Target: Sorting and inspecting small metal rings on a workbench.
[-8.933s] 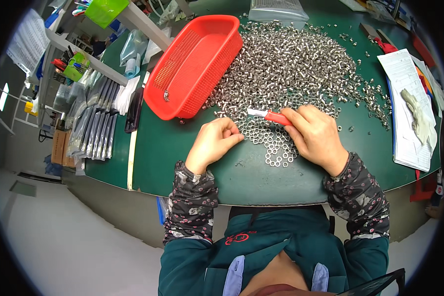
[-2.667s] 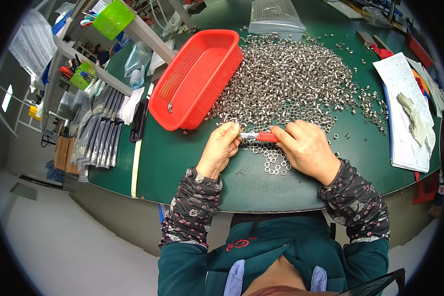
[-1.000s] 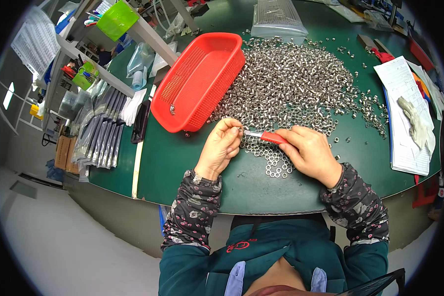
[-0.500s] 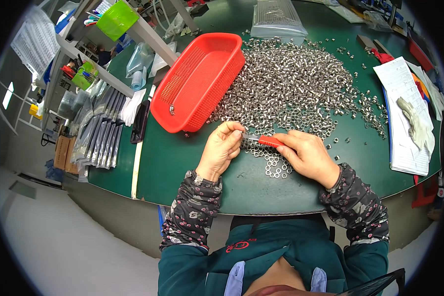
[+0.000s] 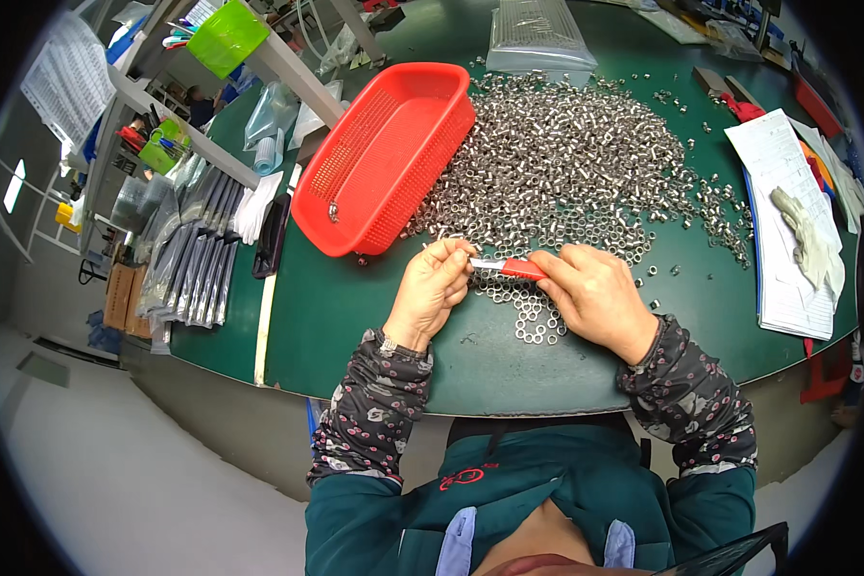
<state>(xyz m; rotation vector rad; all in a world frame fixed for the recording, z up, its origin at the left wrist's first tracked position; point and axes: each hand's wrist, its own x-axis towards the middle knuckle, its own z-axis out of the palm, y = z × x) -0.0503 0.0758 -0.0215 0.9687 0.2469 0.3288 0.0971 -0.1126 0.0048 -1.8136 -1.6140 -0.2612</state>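
My right hand (image 5: 600,300) grips a red-handled knife (image 5: 522,270), its pale, narrow blade pointing left toward the other hand. The thumb and forefinger of my left hand (image 5: 434,288) are pinched together at the blade's tip. What lies between those fingertips is mostly covered and too small to name. Beneath and behind both hands spreads a big heap of small shiny metal rings (image 5: 566,154). A thin scatter of loose rings (image 5: 538,326) reaches toward me under the knife.
A red perforated plastic basket (image 5: 384,163) stands tilted left of the heap, a few metal pieces inside. Written sheets (image 5: 787,221) with a pale glove (image 5: 804,235) lie right. Plastic-wrapped packs (image 5: 197,269) are at the left, a clear bag (image 5: 540,38) behind. The green table (image 5: 355,336) ends before me.
The knife has turned slightly in my right hand, so its blade shows brighter and flatter. My left hand keeps its pinch in nearly the same place.
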